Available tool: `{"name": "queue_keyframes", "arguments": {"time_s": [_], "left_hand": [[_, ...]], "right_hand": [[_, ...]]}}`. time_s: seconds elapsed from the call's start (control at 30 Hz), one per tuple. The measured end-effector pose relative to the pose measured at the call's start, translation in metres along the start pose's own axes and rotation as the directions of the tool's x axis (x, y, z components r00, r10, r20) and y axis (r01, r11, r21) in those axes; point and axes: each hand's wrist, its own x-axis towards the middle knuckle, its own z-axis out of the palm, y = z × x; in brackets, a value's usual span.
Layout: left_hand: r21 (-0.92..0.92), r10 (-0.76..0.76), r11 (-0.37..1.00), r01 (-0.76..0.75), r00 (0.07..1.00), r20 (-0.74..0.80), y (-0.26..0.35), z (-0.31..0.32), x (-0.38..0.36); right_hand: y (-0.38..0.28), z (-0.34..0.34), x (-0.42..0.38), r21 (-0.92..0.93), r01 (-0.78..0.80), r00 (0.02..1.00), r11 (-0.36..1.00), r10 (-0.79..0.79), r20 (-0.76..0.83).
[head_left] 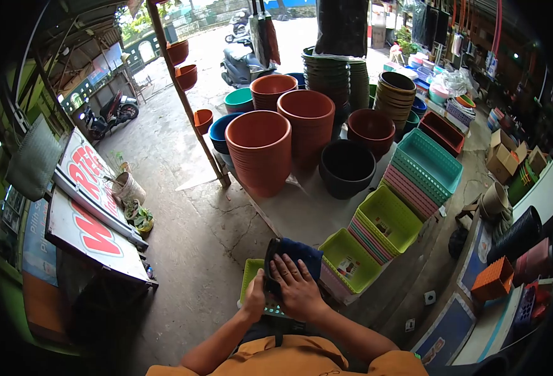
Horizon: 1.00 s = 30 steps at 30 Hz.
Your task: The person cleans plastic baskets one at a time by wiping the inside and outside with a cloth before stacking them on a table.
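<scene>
In the head view a lime-green basket [249, 279] is close in front of my body, partly hidden by my hands and a dark blue cloth [309, 257]. My left hand [253, 301] is closed on the near left side of the basket, thumb upward. My right hand [296, 289] holds the cloth against the basket, its fingers extended across the fabric and its thumb hidden. Just right of the cloth stands a stack of baskets topped by a lime-green one [351, 260] with a paper label inside.
Stacked terracotta pots [259, 156] and a black pot [347, 170] stand on a low platform [295, 216] ahead. Teal baskets [430, 166] rise at the right. A wooden post [185, 106] carries hanging pots. A lettered signboard [94, 225] leans at left; motor scooters [242, 64] are parked behind.
</scene>
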Motion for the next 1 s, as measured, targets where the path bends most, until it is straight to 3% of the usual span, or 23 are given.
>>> {"name": "queue_keyframes", "arguments": {"time_s": [0.07, 0.1, 0.17, 0.33, 0.4, 0.47, 0.53, 0.6, 0.67, 0.73, 0.77, 0.8, 0.93, 0.97, 1.0], "left_hand": [[-0.264, -0.21, 0.946, 0.19, 0.976, -0.05, 0.02, 0.013, 0.004], [-0.268, -0.209, 0.945, 0.188, 0.976, -0.053, 0.024, 0.012, 0.009], [-0.365, -0.194, 0.905, 0.219, 0.975, 0.105, 0.03, 0.005, 0.021], [-0.121, -0.091, 0.989, 0.081, 0.993, -0.077, 0.026, -0.005, 0.039], [-0.445, -0.167, 0.887, 0.127, 0.985, -0.052, 0.018, -0.012, 0.041], [-0.545, -0.177, 0.829, 0.124, 0.983, -0.046, 0.017, -0.014, 0.043], [-0.692, -0.268, 0.641, 0.332, 0.942, 0.203, 0.015, -0.026, 0.045], [-0.697, -0.239, 0.486, 0.526, 0.848, 0.473, -0.002, -0.04, 0.044], [-0.737, -0.323, 0.422, 0.528, 0.847, 0.422, 0.001, -0.029, 0.034], [-0.727, -0.316, 0.45, 0.518, 0.854, 0.413, 0.003, -0.02, 0.028], [-0.694, -0.358, 0.504, 0.513, 0.856, 0.372, 0.01, -0.015, 0.023], [-0.658, -0.396, 0.555, 0.508, 0.858, 0.328, 0.016, -0.01, 0.018], [-0.709, -0.338, 0.465, 0.53, 0.847, 0.411, 0.014, -0.011, 0.002], [-0.704, -0.363, 0.448, 0.551, 0.832, 0.42, 0.012, -0.012, 0.001], [-0.702, -0.368, 0.445, 0.556, 0.828, 0.422, 0.01, -0.014, -0.001]], "right_hand": [[-0.007, 0.0, -0.004, 0.044, 0.031, 0.999, 0.999, -0.032, 0.042], [-0.011, 0.001, -0.006, 0.088, 0.05, 0.995, 0.995, -0.057, 0.079], [-0.019, 0.008, -0.014, 0.12, 0.054, 0.995, 0.991, -0.064, 0.081], [-0.029, 0.031, -0.033, 0.129, 0.041, 0.999, 0.991, -0.041, -0.003], [-0.029, 0.036, -0.038, 0.12, 0.02, 1.0, 0.993, -0.018, -0.015], [-0.028, 0.046, -0.043, 0.111, 0.001, 0.999, 0.994, 0.003, -0.034], [-0.026, 0.064, -0.051, 0.235, -0.042, 0.996, 0.971, 0.058, -0.063], [-0.021, 0.079, -0.058, 0.23, -0.04, 0.985, 0.972, 0.077, -0.152], [-0.014, 0.08, -0.056, 0.228, -0.039, 0.967, 0.973, 0.094, -0.239], [-0.003, 0.077, -0.051, 0.323, -0.135, 0.85, 0.937, 0.277, -0.448], [0.005, 0.073, -0.048, 0.321, -0.138, 0.849, 0.937, 0.278, -0.448], [0.014, 0.069, -0.046, 0.374, -0.174, 0.779, 0.911, 0.36, -0.514], [0.054, 0.059, -0.041, 0.471, -0.215, 0.564, 0.856, 0.502, -0.656], [0.067, 0.067, -0.043, 0.472, -0.221, 0.563, 0.853, 0.507, -0.653], [0.082, 0.077, -0.045, 0.612, -0.13, 0.495, 0.78, 0.586, -0.642]]}}
